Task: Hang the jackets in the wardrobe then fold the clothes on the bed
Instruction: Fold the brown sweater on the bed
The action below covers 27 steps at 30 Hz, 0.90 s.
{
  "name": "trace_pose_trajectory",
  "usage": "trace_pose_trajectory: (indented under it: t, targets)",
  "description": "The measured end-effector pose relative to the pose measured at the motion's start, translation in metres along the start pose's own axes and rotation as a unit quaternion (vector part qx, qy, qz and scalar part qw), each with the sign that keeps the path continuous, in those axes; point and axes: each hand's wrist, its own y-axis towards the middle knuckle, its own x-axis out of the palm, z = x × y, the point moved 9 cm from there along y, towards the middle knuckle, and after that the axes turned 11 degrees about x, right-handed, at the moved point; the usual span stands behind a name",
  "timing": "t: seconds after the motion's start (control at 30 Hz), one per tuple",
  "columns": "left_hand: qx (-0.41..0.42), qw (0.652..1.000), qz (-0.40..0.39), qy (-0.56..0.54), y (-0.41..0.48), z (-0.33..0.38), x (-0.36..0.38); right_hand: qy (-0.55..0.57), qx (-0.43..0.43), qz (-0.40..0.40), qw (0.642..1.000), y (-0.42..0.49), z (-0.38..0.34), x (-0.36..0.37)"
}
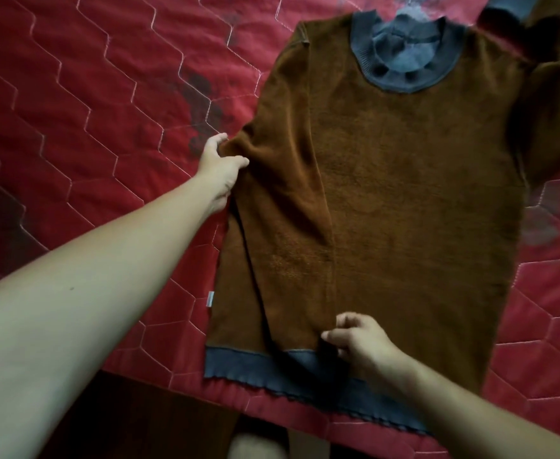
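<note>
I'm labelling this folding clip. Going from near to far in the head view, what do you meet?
Nearest, the right hand pinching the brown sweater near its hem → left hand gripping its folded side → grey collar, all on the red quilt.

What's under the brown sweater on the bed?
The red quilted bedspread shows around the brown sweater, so it lies on that. Whatever sits directly beneath the fabric is covered.
</note>
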Motion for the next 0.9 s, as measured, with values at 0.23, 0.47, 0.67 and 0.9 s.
trace_pose_trajectory:
  t: [0.23,0.47,0.67,0.9]
  targets:
    - [0.013,1.0,-0.016,0.022,-0.002,0.004,0.001,0.047,0.003,-0.044,0.998,0.0,0.011,0.011]
    - [0.029,0.997,-0.039,0.053,-0.003,0.002,0.004,-0.045,-0.01,-0.015,0.999,0.005,0.022,0.022]
    - [0.038,0.996,-0.04,0.072,0.0,0.0,0.003,-0.033,0.035,-0.055,0.997,0.005,0.048,0.03]
    - [0.061,0.992,0.024,0.112,0.002,0.014,-0.014,-0.51,-0.179,0.273,0.796,-0.014,-0.06,-0.023]
